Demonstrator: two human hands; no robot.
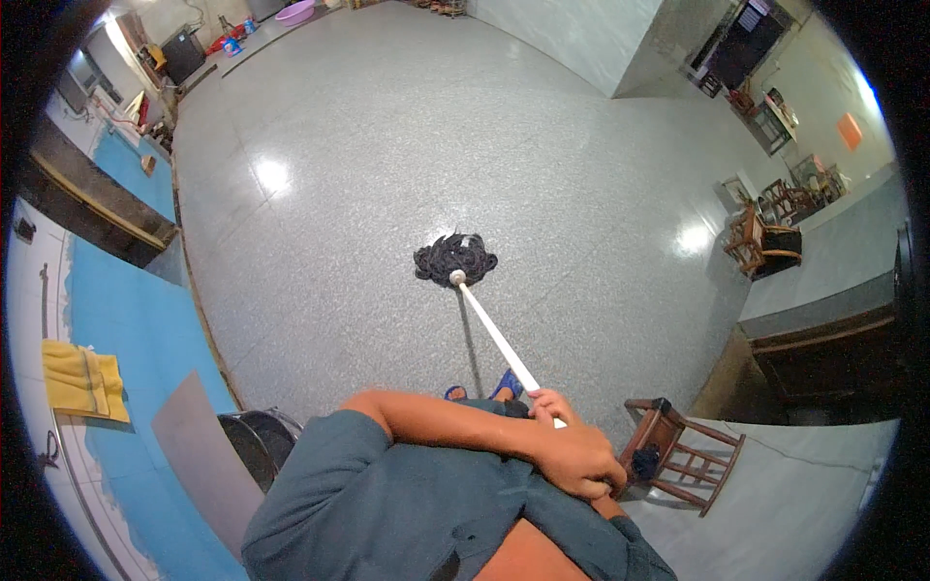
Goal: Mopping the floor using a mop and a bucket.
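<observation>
A mop stands out in front of me, its dark, wet-looking string head (455, 258) spread on the grey speckled floor (358, 184). From a round white socket, its white handle (499, 339) slants back toward my body. My left arm crosses my front, and my left hand (579, 461) is closed around the upper part of the handle. Just ahead of it, my right hand (554, 405) wraps its fingers round the handle; its wrist is hidden behind the left hand. Blue slippers (508, 383) show on my feet, close under the handle.
A small wooden chair (678, 453) stands close on my right, another (748, 240) farther along that wall. On the left are a blue-and-white tiled wall (145, 339), a hanging yellow towel (85, 381) and a leaning board (208, 455). A purple basin (295, 13) lies far off.
</observation>
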